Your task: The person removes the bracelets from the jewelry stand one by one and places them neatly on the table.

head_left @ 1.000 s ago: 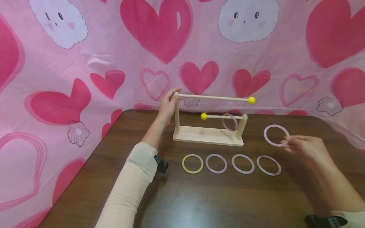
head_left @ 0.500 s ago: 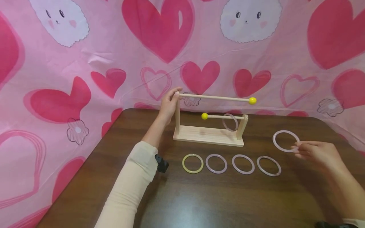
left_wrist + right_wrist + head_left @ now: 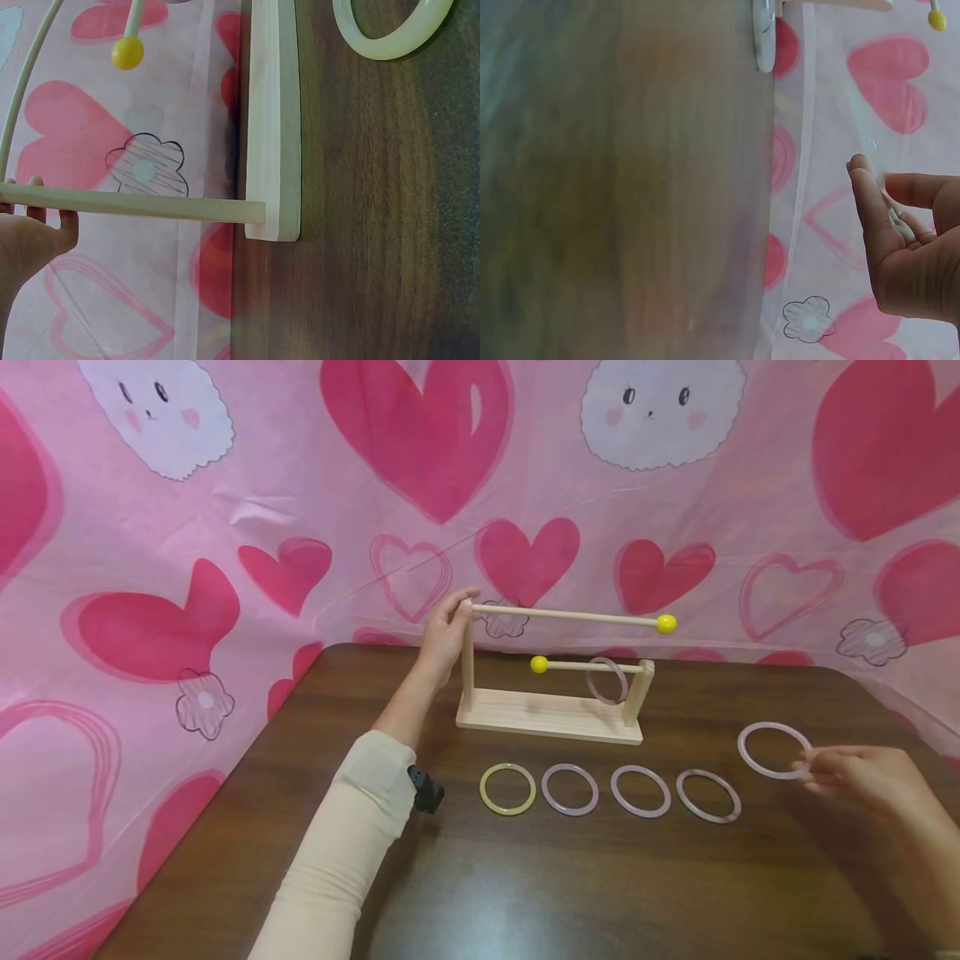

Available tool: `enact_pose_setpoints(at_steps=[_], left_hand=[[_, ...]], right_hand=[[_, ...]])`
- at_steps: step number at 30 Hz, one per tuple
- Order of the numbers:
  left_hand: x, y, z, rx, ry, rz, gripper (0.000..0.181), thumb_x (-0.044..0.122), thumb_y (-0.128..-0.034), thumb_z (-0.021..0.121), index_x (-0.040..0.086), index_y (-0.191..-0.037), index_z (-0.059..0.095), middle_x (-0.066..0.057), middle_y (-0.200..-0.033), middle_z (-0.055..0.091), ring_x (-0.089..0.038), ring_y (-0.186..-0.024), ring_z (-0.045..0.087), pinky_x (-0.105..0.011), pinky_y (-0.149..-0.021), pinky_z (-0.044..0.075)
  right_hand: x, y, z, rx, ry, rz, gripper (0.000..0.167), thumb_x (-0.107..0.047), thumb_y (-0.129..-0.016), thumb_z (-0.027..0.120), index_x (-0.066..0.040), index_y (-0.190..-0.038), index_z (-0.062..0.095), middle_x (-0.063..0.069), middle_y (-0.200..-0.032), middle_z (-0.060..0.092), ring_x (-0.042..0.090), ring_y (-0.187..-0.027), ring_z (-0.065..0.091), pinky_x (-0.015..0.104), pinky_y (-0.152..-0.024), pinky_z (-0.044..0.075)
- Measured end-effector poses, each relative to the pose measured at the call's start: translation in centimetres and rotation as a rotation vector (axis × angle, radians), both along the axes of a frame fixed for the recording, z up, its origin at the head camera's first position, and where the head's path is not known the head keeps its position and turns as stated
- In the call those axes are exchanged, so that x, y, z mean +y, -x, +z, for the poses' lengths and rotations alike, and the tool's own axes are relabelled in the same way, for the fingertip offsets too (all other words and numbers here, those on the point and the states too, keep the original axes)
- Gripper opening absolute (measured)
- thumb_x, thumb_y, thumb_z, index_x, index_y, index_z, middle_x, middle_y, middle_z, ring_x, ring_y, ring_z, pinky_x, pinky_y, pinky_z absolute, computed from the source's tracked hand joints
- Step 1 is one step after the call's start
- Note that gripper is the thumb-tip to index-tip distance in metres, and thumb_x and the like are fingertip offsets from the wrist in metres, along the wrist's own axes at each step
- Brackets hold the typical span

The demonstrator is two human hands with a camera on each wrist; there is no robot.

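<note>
At the top of the taller left post of a wooden stand point(image 3: 547, 716), my left hand point(image 3: 446, 635) grips, thumb in front and fingers behind; the left wrist view shows these fingers point(image 3: 69, 229) around the post. Off to the right, my right hand point(image 3: 870, 777) pinches a pale pink bangle point(image 3: 742, 747) by its edge, held above the table. That bangle appears nearly edge-on and faint in the right wrist view. A pinkish bangle point(image 3: 626, 685) hangs on the stand's lower rod, close to the short right post. The upper rod carries no bangle.
In front of the stand lies a row of bangles: a yellow one point(image 3: 507, 812), a lilac one point(image 3: 570, 813), a pale lilac one point(image 3: 641, 815) and a brown-marked one point(image 3: 708, 818). Yellow balls point(image 3: 666, 624) cap the rods. A heart-printed cloth point(image 3: 420, 460) hangs behind the brown table point(image 3: 570, 893).
My right hand has moved right and toward me with the pale pink bangle, away from the stand. The left hand stays on the post.
</note>
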State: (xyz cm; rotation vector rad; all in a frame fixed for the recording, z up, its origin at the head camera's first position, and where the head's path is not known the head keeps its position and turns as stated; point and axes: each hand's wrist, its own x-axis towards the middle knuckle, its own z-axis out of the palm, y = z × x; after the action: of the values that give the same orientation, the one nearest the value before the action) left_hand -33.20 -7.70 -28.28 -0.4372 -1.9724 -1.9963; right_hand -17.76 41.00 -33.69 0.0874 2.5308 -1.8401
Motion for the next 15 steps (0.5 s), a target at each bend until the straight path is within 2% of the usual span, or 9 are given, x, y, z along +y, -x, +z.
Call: enact_pose_setpoints(at_steps=[2,4,6,9,12,15], left_hand=[[0.00,0.01,0.05,-0.002,-0.001,0.002,0.033,0.018,-0.0987,0.043,0.003,-0.126,0.053,-0.018,-0.122,0.055,-0.031,-0.106,0.054,-0.036,-0.094,0.036],[-0.01,0.03,0.09,-0.005,0.002,0.008,0.033,0.018,-0.0987,0.043,0.004,-0.126,0.053,-0.018,-0.120,0.056,-0.030,-0.105,0.055,-0.036,-0.093,0.036],[-0.01,0.05,0.13,-0.002,0.002,0.013,0.032,0.017,-0.0987,0.043,0.004,-0.126,0.054,-0.019,-0.117,0.057,-0.029,-0.103,0.055,-0.035,-0.093,0.037],[-0.01,0.04,0.15,0.000,0.004,0.018,0.032,0.017,-0.0986,0.044,0.003,-0.126,0.054,-0.017,-0.116,0.058,-0.027,-0.101,0.056,-0.034,-0.092,0.037],[-0.01,0.05,0.12,-0.004,0.002,0.020,0.032,0.017,-0.0985,0.044,0.004,-0.125,0.054,-0.015,-0.117,0.058,-0.025,-0.101,0.056,-0.034,-0.092,0.037],[0.00,0.06,0.08,-0.014,0.005,0.018,0.032,0.017,-0.0986,0.044,0.005,-0.126,0.054,-0.014,-0.117,0.058,-0.025,-0.101,0.056,-0.035,-0.092,0.037]], right_hand=[[0.15,-0.09,0.09,-0.011,-0.055,-0.004,0.031,-0.003,-0.092,0.051,-0.020,-0.075,0.071,-0.004,-0.073,0.069,0.008,-0.065,0.065,0.024,-0.059,0.052],[0.25,0.00,0.30,-0.051,-0.155,-0.011,0.025,-0.004,-0.092,0.050,-0.008,-0.080,0.072,-0.004,-0.072,0.068,0.008,-0.064,0.065,0.024,-0.059,0.052],[0.30,0.19,0.42,-0.095,-0.206,-0.016,0.022,-0.003,-0.091,0.050,0.008,-0.086,0.068,-0.002,-0.071,0.068,0.010,-0.063,0.066,0.025,-0.060,0.052],[0.43,0.34,0.45,-0.130,-0.255,0.000,0.028,0.001,-0.088,0.049,0.029,-0.095,0.054,0.003,-0.072,0.069,0.012,-0.063,0.066,0.027,-0.060,0.053],[0.58,0.42,0.26,-0.141,-0.273,0.024,0.030,0.004,-0.088,0.045,0.033,-0.098,0.048,0.010,-0.073,0.068,0.014,-0.063,0.066,0.029,-0.061,0.053],[0.74,0.37,0.18,-0.144,-0.340,0.043,0.033,0.003,-0.087,0.044,0.033,-0.101,0.046,0.013,-0.076,0.068,0.013,-0.064,0.066,0.029,-0.061,0.053]])
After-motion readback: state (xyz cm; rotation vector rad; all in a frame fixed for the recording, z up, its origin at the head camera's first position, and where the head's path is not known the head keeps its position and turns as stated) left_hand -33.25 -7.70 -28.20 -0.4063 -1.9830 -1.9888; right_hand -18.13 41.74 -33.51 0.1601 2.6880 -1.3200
